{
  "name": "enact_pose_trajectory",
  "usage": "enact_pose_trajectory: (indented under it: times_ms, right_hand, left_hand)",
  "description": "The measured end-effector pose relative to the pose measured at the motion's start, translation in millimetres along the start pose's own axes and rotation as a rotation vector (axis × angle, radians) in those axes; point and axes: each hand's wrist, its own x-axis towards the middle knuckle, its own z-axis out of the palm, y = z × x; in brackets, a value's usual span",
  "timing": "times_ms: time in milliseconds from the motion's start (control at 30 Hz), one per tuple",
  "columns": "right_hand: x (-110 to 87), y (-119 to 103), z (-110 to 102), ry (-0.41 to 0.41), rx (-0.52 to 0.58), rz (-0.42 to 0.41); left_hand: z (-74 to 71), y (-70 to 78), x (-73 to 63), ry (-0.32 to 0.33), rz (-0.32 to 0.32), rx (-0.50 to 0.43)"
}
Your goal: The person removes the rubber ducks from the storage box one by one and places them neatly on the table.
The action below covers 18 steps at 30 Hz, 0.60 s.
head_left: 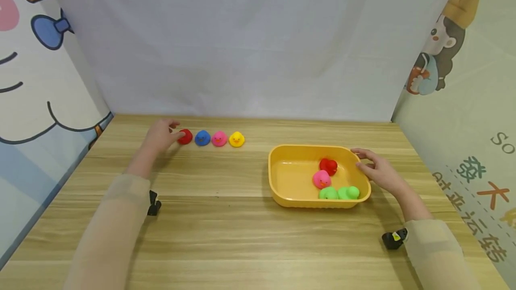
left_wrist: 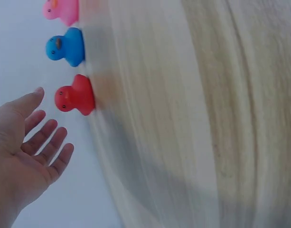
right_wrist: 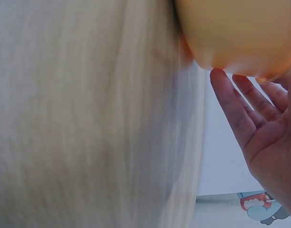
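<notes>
My left hand [head_left: 160, 135] is at the back left of the table, beside a red rubber duck [head_left: 185, 137]. In the left wrist view its fingers are loosely spread, with a gap between them and the red duck [left_wrist: 75, 96]. To the right of that duck, a blue duck [head_left: 203, 138], a pink duck [head_left: 219, 138] and a yellow duck [head_left: 236, 139] stand in a row. My right hand [head_left: 379, 171] holds the right end of a yellow plastic basin [head_left: 296, 147], thumb over the rim and fingers against the outer wall [right_wrist: 240, 47].
Inside the basin lie another red duck [head_left: 328, 166], another pink duck [head_left: 321, 179] and two green ducks [head_left: 348, 193], all toward its right side. A white cloth [head_left: 250, 44] hangs behind the wooden table [head_left: 225, 240]. Printed sheets flank both sides.
</notes>
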Motion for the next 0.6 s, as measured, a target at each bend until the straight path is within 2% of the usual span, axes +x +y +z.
enact_pose_trajectory:
  times_ms: [133, 367, 600]
  right_hand:
    - [0.5, -0.4, -0.4, 0.002, -0.007, -0.004]
    - [0.9, -0.4, -0.3, 0.016, -0.013, -0.009]
    - [-1.1, -0.5, 1.5, 0.015, 0.006, -0.009]
  left_hand:
    - [-4.8, 9.7, -4.6, 0.016, 0.000, 0.012]
    - [-11.1, 27.6, -9.7, 0.084, 0.059, 0.005]
    - [-10.4, 42.7, -18.3, 0.100, 0.117, 0.052]
